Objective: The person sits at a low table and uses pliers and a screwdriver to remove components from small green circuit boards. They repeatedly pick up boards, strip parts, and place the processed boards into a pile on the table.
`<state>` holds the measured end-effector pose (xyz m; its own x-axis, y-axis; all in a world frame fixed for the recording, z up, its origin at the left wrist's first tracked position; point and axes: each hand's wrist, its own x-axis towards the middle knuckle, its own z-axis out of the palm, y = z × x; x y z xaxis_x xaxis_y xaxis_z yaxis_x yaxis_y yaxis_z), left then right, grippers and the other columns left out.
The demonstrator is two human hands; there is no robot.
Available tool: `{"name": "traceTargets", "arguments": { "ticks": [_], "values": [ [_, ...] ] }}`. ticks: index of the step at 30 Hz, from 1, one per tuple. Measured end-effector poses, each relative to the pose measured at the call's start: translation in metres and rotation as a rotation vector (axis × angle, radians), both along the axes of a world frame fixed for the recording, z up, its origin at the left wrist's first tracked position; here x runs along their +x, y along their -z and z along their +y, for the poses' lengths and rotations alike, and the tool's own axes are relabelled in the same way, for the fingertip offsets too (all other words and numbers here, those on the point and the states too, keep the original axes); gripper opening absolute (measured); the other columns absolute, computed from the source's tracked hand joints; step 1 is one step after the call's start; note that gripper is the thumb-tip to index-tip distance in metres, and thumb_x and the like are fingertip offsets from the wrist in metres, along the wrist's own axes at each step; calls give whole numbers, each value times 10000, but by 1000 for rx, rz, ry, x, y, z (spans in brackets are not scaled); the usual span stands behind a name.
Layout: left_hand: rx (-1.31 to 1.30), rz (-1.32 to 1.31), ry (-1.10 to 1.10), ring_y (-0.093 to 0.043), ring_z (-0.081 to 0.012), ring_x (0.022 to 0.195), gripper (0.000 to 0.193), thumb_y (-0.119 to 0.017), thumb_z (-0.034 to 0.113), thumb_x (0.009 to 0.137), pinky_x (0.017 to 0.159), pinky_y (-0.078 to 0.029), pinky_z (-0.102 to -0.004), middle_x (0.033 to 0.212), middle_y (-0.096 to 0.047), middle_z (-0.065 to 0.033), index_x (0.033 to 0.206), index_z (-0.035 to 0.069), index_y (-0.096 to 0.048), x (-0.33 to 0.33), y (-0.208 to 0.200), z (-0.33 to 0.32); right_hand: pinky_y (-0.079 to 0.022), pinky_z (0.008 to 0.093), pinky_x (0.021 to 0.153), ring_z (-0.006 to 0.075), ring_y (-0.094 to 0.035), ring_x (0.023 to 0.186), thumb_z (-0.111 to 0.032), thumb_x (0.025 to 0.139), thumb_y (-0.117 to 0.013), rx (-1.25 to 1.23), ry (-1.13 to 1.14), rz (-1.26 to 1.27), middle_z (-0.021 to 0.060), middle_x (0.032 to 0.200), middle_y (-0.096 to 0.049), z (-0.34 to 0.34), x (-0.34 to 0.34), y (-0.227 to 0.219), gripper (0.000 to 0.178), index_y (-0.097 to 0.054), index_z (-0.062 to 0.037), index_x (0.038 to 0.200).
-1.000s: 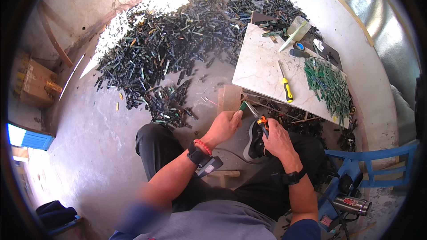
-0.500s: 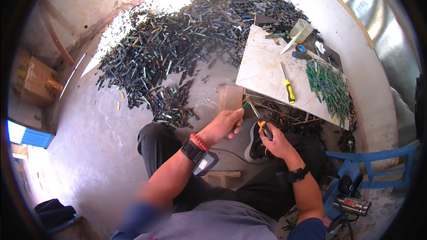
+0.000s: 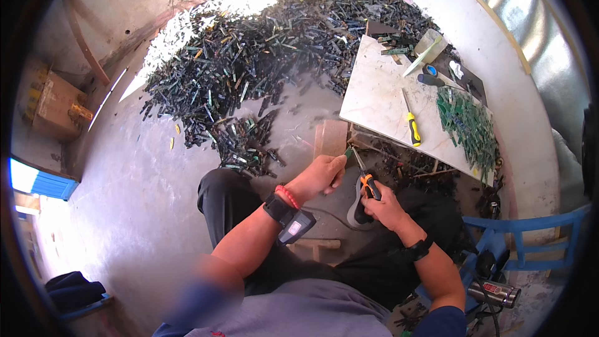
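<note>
While the person sits low on the concrete floor, both forearms come up from the bottom edge and the hands meet just past the knees. Right hand is closed tight around an orange-and-black screwdriver, shaft angled up and left. Left hand is pinched shut on a small green strip, and the screwdriver tip sits right at that strip, pretty much touching. Left wrist has a red band and a dark strap with a little device clipped on.

Just beyond the hands there's a small wooden block on the floor, next to the near-left corner of a pale slab that works as a low tabletop. On the slab: a yellow-handled screwdriver lying near the middle, a heap of green strips along the right edge, and some odds and ends at the far corner, too small to make out.

Further out, a huge dark pile of similar strips spreads over the floor toward the far wall. Cardboard box far left, blue chair frame at the right.
</note>
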<state>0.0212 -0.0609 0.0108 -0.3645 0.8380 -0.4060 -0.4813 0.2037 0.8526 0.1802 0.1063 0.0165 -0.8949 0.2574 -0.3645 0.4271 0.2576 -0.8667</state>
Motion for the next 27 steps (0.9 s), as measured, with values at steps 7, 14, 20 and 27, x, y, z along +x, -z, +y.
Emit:
{"name": "traceTargets", "arguments": {
  "ticks": [7,14,20,27],
  "values": [
    [69,63,89,-398,-104,451,479,-388,424,1005,432,-310,-258,576,-470,-26,702,65,-481,-8,-11,-11,-253,199,434,73,-434,579,-44,795,-546,-977,81,-163,32,734,-485,4,8,-38,192,-512,-36,984],
    [88,-217,20,-347,-96,452,444,-418,402,1002,416,-270,-248,584,-423,-17,684,93,-442,12,-6,-25,-487,449,685,390,-595,793,-75,742,-647,1031,-140,146,189,907,-585,-18,21,-21,427,-464,-17,1123],
    [97,-263,-10,-330,-103,452,397,-416,359,1006,413,-250,-239,596,-402,-13,711,94,-438,27,-5,-53,-452,320,530,223,-556,616,-73,774,-571,22,-127,-39,96,766,-526,-40,31,-11,282,-501,-23,1043],
    [162,-262,-59,-348,-102,459,411,-405,378,1008,417,-259,-235,602,-422,-15,717,91,-443,46,-1,-74,-362,215,440,108,-513,598,-115,820,-548,-731,87,26,57,776,-543,-76,66,-13,276,-489,-30,1075]
  ]
}}
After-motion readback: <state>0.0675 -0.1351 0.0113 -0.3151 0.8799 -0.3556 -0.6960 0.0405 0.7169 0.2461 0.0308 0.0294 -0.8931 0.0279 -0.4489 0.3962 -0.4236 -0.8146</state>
